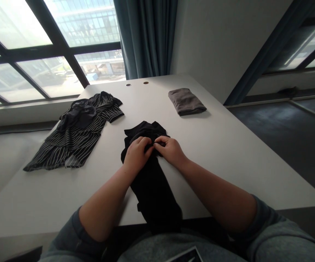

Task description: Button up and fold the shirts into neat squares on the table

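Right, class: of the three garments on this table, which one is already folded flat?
The grey garment, a folded rectangle at far right. The black striped garment lies rumpled, and the plain black garment is bunched under the left hand and right hand.

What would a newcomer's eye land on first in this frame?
The bare left hand and right hand stand out at the centre, gathering a black garment on a white table. To their left lies a black-and-white striped short-sleeved garment, and toward the far right a folded grey cloth. Behind the table, a large paned window fills the upper left.
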`<state>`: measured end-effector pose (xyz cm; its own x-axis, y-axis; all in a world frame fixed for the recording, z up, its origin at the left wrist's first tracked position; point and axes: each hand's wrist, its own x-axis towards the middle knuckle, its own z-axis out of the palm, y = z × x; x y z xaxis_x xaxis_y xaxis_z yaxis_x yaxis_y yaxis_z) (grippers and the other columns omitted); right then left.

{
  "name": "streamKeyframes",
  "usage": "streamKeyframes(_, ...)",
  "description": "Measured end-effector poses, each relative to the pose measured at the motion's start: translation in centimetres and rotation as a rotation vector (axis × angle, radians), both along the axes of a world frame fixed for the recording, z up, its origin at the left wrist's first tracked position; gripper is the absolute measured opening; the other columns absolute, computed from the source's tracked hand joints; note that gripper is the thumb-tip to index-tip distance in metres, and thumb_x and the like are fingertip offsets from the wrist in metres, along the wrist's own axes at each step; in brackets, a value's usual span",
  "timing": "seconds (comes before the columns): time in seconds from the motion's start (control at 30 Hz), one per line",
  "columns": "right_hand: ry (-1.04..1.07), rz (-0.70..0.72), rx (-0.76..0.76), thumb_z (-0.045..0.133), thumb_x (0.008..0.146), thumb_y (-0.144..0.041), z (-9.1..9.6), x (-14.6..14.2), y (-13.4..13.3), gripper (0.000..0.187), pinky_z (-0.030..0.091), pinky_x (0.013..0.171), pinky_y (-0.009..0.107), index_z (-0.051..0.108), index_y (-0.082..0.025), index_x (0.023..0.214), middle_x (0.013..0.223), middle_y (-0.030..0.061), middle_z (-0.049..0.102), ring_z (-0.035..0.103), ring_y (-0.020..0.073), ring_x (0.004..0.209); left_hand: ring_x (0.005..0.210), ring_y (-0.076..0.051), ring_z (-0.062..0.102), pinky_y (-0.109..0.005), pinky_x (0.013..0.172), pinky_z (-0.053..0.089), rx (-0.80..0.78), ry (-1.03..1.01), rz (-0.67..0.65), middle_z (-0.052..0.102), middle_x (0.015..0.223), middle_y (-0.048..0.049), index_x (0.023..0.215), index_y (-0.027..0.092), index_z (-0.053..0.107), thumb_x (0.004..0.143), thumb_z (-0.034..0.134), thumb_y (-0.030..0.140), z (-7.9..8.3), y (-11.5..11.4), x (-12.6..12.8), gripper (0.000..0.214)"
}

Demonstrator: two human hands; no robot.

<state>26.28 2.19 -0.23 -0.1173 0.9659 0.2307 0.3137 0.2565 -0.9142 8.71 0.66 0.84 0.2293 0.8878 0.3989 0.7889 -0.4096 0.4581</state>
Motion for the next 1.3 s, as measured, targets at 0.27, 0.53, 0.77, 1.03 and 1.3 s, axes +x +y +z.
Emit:
streamKeyframes(0.27, 0.299, 0.033, -0.276, 0.071, 0.072, -0.043, -0.7, -0.4, 0.5, 0.024, 0.04, 0.059, 0.026, 0.069, -0.019, 0.079, 0.068, -0.0026, 0.061, 0.05, 0.013, 0.062, 0.1, -0.023, 0.067, -0.035, 0.09, 0.054, 0.181, 0.043, -0.03, 0.069, 0.106, -0.0056, 0.103, 0.024, 0.072, 0.094, 0.069, 0.023, -0.3, 0.0, -0.1, 0.009)
streamKeyframes(0.53, 0.215, -0.007, -0.244, 0.069, 0.077, -0.048, 0.2, 0.1, 0.0, 0.031, 0.039, 0.058, 0.027, 0.074, -0.017, 0.08, 0.065, -0.0013, 0.059, 0.049, 0.0136, 0.062, 0.094, -0.022, 0.069, -0.032, 0.084, 0.054, 0.074, -0.011, 0.011, 0.073, 0.105, -0.0042, 0.105, 0.024, 0.072, 0.092, 0.072, 0.024, 0.2, -0.3, -0.2, 0.013)
streamKeyframes(0.77, 0.086, 0.062, -0.259, 0.065, 0.081, -0.048, 0.7, 0.4, 0.1, 0.032, 0.039, 0.055, 0.026, 0.07, -0.017, 0.077, 0.061, -0.0017, 0.058, 0.051, 0.0138, 0.058, 0.086, -0.019, 0.068, -0.031, 0.082, 0.054, -0.161, -0.197, 0.017, 0.074, 0.094, 0.0007, 0.095, 0.024, 0.067, 0.085, 0.076, 0.026, 0.8, -0.1, -0.2, 0.013)
streamKeyframes(1.03, -0.078, 0.179, -0.192, 0.059, 0.087, -0.046, 1.1, 1.3, 0.8, 0.035, 0.037, 0.058, 0.026, 0.07, -0.016, 0.072, 0.063, -0.0004, 0.06, 0.052, 0.0142, 0.063, 0.095, -0.019, 0.069, -0.031, 0.088, 0.054, 0.016, -0.161, -0.209, 0.074, 0.101, -0.0033, 0.095, 0.022, 0.069, 0.094, 0.066, 0.024, -0.1, 0.4, -0.7, 0.003)
streamKeyframes(1.3, 0.081, 0.138, -0.164, 0.061, 0.087, -0.052, 0.4, 0.7, 0.4, 0.036, 0.038, 0.061, 0.026, 0.067, -0.018, 0.077, 0.065, -0.0032, 0.055, 0.046, 0.0126, 0.062, 0.097, -0.02, 0.071, -0.033, 0.089, 0.056, -0.043, -0.133, -0.151, 0.076, 0.108, -0.004, 0.109, 0.023, 0.072, 0.092, 0.07, 0.027, 0.4, 0.6, -1.2, 0.017)
